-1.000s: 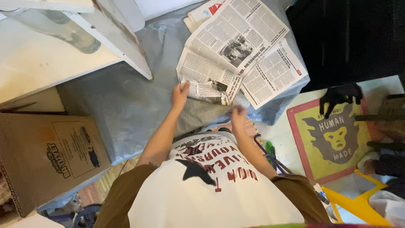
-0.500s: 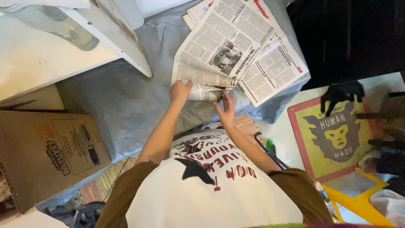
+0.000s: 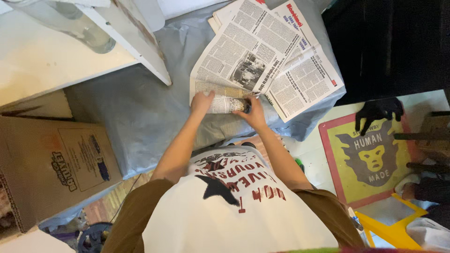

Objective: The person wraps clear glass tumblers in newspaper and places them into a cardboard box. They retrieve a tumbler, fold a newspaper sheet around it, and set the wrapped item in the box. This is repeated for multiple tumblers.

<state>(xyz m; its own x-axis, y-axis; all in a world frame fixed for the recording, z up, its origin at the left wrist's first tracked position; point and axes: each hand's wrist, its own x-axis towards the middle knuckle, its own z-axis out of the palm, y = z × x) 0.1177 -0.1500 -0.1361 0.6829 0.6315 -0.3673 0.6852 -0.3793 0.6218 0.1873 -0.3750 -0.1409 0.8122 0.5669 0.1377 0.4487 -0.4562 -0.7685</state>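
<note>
While I look down past a white printed shirt (image 3: pixel 234 206), I see both hands out on a grey sheet (image 3: pixel 136 117) spread over the floor. My left hand (image 3: pixel 201 101) lies curled over the left end of a roll of newspaper (image 3: pixel 227 104), fingers bent around it and holding it. My right hand (image 3: pixel 253 112) cups the roll's right end, thumb and fingers closed about it. The roll sits at the near edge of an open newspaper (image 3: pixel 262 61), which spreads away to the far right on the sheet. To the left, near me, lies a flattened cardboard box (image 3: pixel 51 164); beyond it stands a white table (image 3: pixel 56 61) bearing a clear bottle (image 3: pixel 75 23). On the right lies a yellow and red mat (image 3: pixel 370 154).
</note>
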